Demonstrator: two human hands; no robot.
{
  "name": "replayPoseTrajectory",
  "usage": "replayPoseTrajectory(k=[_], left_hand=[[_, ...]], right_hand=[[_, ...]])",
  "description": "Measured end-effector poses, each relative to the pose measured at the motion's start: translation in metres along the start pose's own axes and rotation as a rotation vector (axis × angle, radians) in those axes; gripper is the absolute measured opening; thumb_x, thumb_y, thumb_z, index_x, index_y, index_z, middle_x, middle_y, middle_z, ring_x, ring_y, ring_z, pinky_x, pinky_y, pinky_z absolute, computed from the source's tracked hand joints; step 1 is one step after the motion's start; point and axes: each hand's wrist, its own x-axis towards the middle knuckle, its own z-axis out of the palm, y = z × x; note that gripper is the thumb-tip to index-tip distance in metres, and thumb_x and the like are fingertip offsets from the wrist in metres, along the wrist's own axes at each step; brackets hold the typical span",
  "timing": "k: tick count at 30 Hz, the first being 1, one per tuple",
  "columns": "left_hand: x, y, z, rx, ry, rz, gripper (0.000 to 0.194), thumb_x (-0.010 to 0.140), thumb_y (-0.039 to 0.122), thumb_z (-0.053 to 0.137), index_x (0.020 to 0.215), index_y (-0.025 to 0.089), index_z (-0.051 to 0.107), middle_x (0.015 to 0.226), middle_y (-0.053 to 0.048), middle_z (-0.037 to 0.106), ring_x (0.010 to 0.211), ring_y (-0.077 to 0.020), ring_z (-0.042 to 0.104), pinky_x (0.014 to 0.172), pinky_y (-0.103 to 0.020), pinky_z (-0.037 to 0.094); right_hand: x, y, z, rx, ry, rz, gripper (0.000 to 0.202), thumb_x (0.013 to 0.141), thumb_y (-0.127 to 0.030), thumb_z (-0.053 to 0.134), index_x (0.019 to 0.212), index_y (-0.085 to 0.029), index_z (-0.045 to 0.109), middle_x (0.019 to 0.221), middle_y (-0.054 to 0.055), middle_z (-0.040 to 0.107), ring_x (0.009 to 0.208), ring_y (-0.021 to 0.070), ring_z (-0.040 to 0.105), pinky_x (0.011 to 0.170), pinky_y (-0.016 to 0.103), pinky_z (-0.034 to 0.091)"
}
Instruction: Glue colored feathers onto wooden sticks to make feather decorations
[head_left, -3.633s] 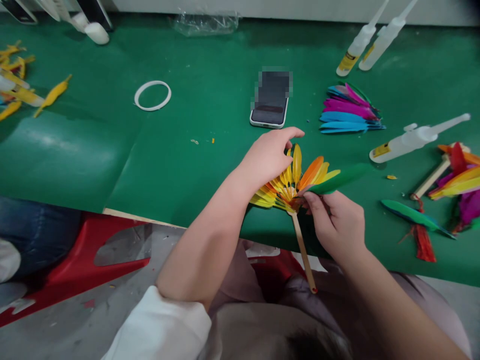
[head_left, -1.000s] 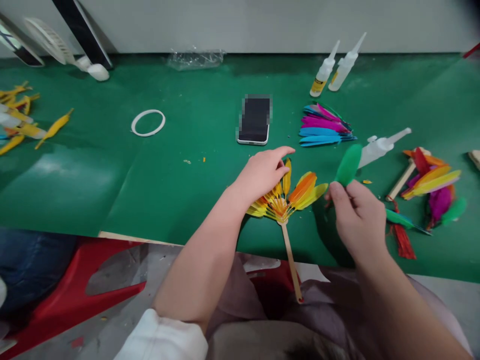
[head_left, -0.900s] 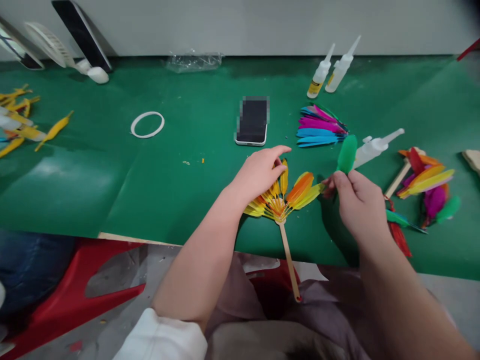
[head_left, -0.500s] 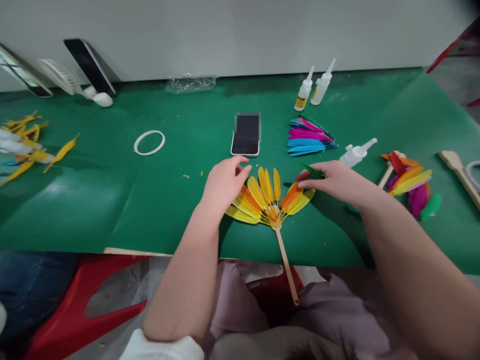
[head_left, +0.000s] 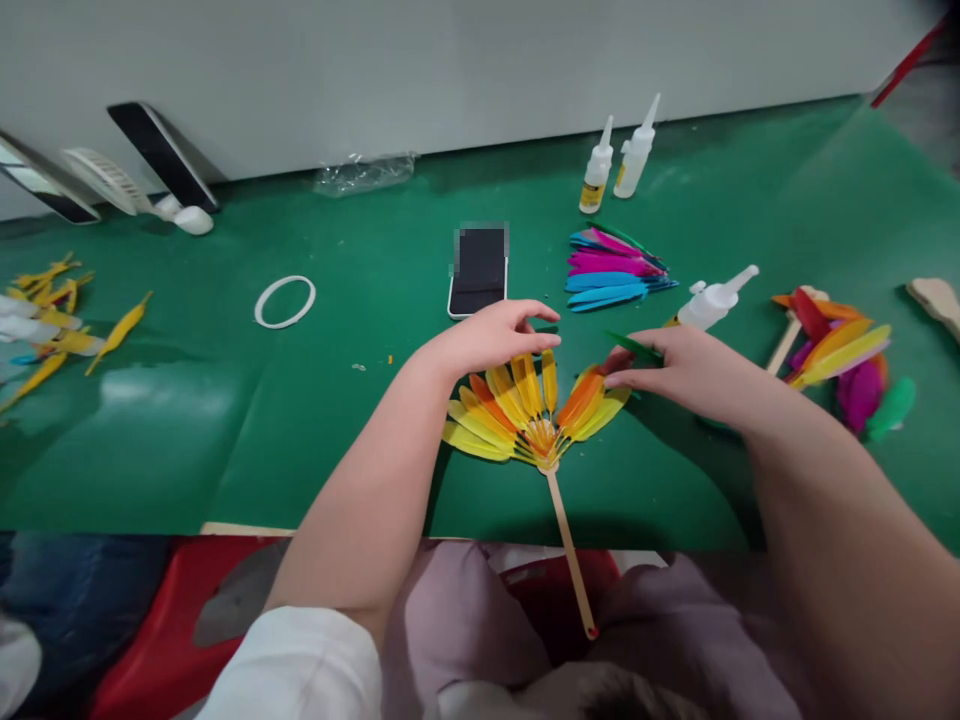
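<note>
In front of me lies a feather fan [head_left: 544, 440] with yellow and orange feathers spread from a pale stick handle, which juts over the table's edge. My left hand [head_left: 495, 338] is above its upper yellow feathers, fingers apart and holding nothing I can see. At the fan's right side, my right hand [head_left: 686, 368] grips a dark green feather [head_left: 632, 346], and its fingertips are close to the orange feather. Whether they touch the fan I cannot tell. Between the yellow feathers at the top and the orange one on the right is a gap.
A phone [head_left: 478, 270] lies beyond my left hand. Blue and pink feathers [head_left: 615, 270], glue bottles [head_left: 596, 180] and a tipped bottle [head_left: 709, 303] are to the right, near another colourful feather bunch [head_left: 840, 355]. A white ring [head_left: 285, 302] and yellow feathers [head_left: 120, 330] lie left.
My left hand has moved right, from the fan's left side to over its top feathers. My right hand stays beside the fan with the green feather. The view has shifted slightly.
</note>
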Motion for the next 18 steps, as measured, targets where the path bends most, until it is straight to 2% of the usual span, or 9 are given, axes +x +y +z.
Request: replayPoseTrajectory(k=[3, 6, 10, 14, 18], left_hand=[[0.002, -0.005, 0.007, -0.097, -0.021, 0.023, 0.046, 0.079, 0.04, 0.056, 0.12, 0.021, 0.051, 0.091, -0.005, 0.065, 0.081, -0.0166, 0.06, 0.068, -0.027, 0.044], [-0.001, -0.007, 0.011, -0.179, -0.052, 0.021, 0.047, 0.078, 0.035, 0.058, 0.122, 0.021, 0.049, 0.089, -0.005, 0.065, 0.08, -0.0162, 0.061, 0.069, -0.028, 0.046], [-0.002, -0.006, 0.014, -0.167, -0.028, 0.02, 0.046, 0.075, 0.027, 0.061, 0.12, 0.02, 0.051, 0.082, -0.003, 0.064, 0.075, -0.015, 0.06, 0.067, -0.027, 0.046], [-0.001, -0.008, 0.016, -0.124, 0.005, 0.036, 0.043, 0.075, 0.024, 0.06, 0.117, 0.02, 0.054, 0.078, -0.002, 0.062, 0.071, -0.0133, 0.058, 0.065, -0.026, 0.046], [-0.002, -0.009, 0.016, -0.115, 0.002, 0.05, 0.041, 0.075, 0.023, 0.06, 0.116, 0.02, 0.055, 0.078, -0.001, 0.061, 0.07, -0.0131, 0.057, 0.063, -0.025, 0.046]], right_hand=[[0.002, 0.002, 0.003, 0.027, -0.055, 0.006, 0.027, 0.069, -0.043, 0.062, 0.086, -0.021, 0.067, 0.085, 0.0, 0.07, 0.076, 0.0188, 0.062, 0.069, 0.03, 0.045], [0.003, 0.001, 0.004, 0.051, -0.044, -0.012, 0.027, 0.07, -0.041, 0.062, 0.089, -0.022, 0.066, 0.091, 0.0, 0.069, 0.08, 0.019, 0.062, 0.072, 0.03, 0.045], [0.004, -0.005, 0.005, 0.069, -0.016, -0.026, 0.018, 0.071, -0.036, 0.06, 0.081, -0.022, 0.067, 0.082, -0.001, 0.07, 0.075, 0.0171, 0.061, 0.068, 0.028, 0.044], [0.005, -0.01, 0.006, 0.032, 0.008, -0.016, 0.018, 0.07, -0.039, 0.061, 0.074, -0.023, 0.067, 0.072, -0.002, 0.067, 0.064, 0.0155, 0.058, 0.058, 0.027, 0.041], [0.004, -0.012, 0.003, 0.005, 0.012, -0.031, 0.014, 0.071, -0.036, 0.062, 0.072, -0.023, 0.065, 0.071, -0.001, 0.067, 0.063, 0.015, 0.057, 0.056, 0.027, 0.04]])
